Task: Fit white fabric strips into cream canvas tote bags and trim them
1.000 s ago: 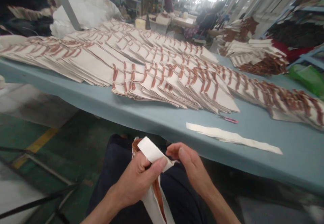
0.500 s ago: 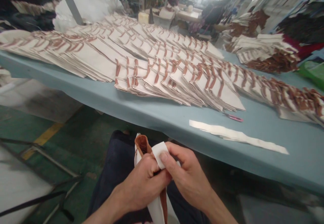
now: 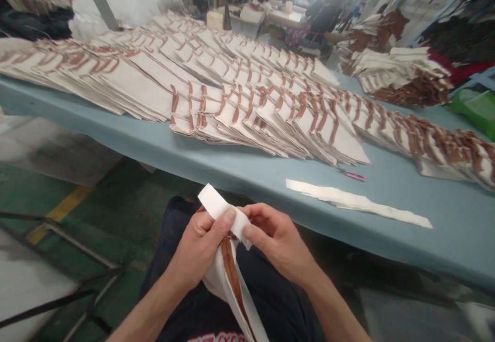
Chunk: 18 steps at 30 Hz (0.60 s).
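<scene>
Above my lap, my left hand [image 3: 204, 244] is closed, its thumb pressing a short white strip [image 3: 218, 206] against a white fabric piece with brown trim [image 3: 234, 275]. The fabric piece hangs down from that hand between my forearms. At the strip's lower right end, my right hand [image 3: 274, 239] pinches it between thumb and fingers. The strip's upper left end sticks out free past my left hand. Part of the fabric piece's top is hidden behind the strip and my left fingers.
Rows of overlapping white fabric pieces with brown trim [image 3: 270, 120] cover much of the blue-topped table [image 3: 247, 164]. Near its front edge lie several white strips [image 3: 359, 201] and small pink-handled snips [image 3: 352, 175]. A metal-framed stand [image 3: 77, 254] is at left.
The white strip, earlier bunched at my right fingertips, now stretches across to my left thumb. My left hand has turned and moved left, and the fabric piece has swung with it.
</scene>
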{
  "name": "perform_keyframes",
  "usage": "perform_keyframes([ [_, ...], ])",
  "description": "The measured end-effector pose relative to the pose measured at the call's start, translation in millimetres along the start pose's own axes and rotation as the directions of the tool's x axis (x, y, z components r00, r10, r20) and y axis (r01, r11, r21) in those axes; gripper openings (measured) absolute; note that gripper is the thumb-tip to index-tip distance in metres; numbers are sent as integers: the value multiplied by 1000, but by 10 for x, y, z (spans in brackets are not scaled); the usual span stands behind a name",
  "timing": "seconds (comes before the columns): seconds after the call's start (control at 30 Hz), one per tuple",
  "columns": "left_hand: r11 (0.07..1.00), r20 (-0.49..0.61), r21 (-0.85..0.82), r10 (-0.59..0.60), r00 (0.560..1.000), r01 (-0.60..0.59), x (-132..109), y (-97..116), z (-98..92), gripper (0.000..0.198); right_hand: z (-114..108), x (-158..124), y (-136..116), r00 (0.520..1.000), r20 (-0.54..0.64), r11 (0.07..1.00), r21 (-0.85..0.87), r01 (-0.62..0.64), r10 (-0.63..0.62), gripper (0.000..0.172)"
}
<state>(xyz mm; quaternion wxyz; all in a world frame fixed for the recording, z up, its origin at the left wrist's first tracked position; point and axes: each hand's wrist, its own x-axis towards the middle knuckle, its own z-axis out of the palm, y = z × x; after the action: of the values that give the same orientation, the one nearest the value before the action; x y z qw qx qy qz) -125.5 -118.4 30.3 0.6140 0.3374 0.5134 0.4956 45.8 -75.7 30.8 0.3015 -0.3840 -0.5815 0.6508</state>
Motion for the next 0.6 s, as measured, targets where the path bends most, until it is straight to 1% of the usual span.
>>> perform_keyframes([
  [0.07,1000,-14,-3,-2,1000,1,45,-4,-32,62,5,-7,55,999,-36,998,-61,-2,0,38],
  [0.1,1000,-26,-1,-7,1000,7,69,-8,-49,64,3,-10,73,999,-45,997,-80,-10,6,37],
  [0.17,1000,-59,18,-6,998,7,117,-16,-86,69,-10,-14,88,998,-50,996,-76,-41,38,41],
  [0.23,999,-71,46,6,997,-3,161,-22,-116,70,-29,-13,82,995,-44,996,-25,-88,87,47],
  [0.33,999,-52,48,-1,999,4,206,-15,-135,69,-46,-7,67,988,-27,988,39,-152,153,55],
  [0.4,999,-42,27,-22,999,23,226,-3,-129,69,-38,-5,63,984,-30,984,55,-172,174,58],
  [0.47,999,-43,9,-33,999,34,240,3,-113,68,-18,-4,59,985,-60,986,51,-160,163,60],
  [0.6,1000,-38,4,-23,999,23,244,-21,-75,68,27,19,45,987,-136,997,-3,-83,82,63],
])
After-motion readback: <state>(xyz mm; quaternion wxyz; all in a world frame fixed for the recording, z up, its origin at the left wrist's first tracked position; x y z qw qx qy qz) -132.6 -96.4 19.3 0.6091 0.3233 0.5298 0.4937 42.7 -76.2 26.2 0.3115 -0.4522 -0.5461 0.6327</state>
